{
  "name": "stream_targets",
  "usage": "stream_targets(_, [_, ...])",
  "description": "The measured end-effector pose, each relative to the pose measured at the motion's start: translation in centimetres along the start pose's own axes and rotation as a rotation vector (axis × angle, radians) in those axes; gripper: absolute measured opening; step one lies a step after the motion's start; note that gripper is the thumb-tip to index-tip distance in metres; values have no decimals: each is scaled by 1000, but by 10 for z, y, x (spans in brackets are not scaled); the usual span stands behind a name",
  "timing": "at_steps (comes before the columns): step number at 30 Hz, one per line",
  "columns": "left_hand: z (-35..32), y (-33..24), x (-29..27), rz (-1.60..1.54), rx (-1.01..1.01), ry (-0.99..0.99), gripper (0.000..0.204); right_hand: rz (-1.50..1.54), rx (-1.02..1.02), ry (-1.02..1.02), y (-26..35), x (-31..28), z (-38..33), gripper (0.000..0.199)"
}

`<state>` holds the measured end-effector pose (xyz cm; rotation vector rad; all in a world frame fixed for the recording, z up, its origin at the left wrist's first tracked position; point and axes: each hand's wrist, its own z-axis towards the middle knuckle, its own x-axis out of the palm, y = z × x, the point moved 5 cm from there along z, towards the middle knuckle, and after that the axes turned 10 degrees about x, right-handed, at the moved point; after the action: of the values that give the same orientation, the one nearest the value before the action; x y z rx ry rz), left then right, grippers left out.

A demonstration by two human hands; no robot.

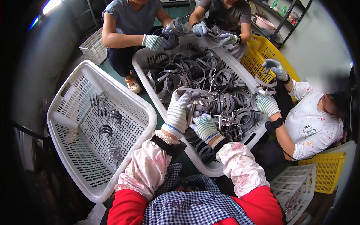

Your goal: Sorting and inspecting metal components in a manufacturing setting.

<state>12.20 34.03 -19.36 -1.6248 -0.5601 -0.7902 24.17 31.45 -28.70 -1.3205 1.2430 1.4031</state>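
Both my hands wear striped white work gloves and are over the near part of a large white crate (140,69) heaped with grey metal rings (197,73). My left hand (177,111) is closed on a grey metal band ring (198,90), whose curved strip stands out above the fingers toward the right. Close beside it, lower and to the right, my right hand (205,126) has its fingers bent in at the bottom of the held ring. What lies between those fingertips is hidden. Thin metal strips and clips are mixed among the rings below.
At left stands a second white crate (67,129) with several rings in small stacks (105,131). Two gloved co-workers (152,42) handle rings across the heaped crate; another co-worker (268,105) holds a ring at right. Yellow crates (258,48) stand behind, and a white basket (294,183) at lower right.
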Motion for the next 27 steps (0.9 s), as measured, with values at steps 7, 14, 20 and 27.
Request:
stream_targets(7, [9,11,-11,-12,27,-24,27,224,7,-38,6,-24,-2,24])
stream_targets(14, [13,13,-4,-76,54,22,31,188,-10,-328,-22,-37,-3,24])
stream_targets(20, [8,4,-12,-72,41,12,28,219,126,-358,-40,-97,-24,22])
stream_targets(27, [2,-5,-6,29,74,104,34,571,589,-325,-57,-115,-53,38])
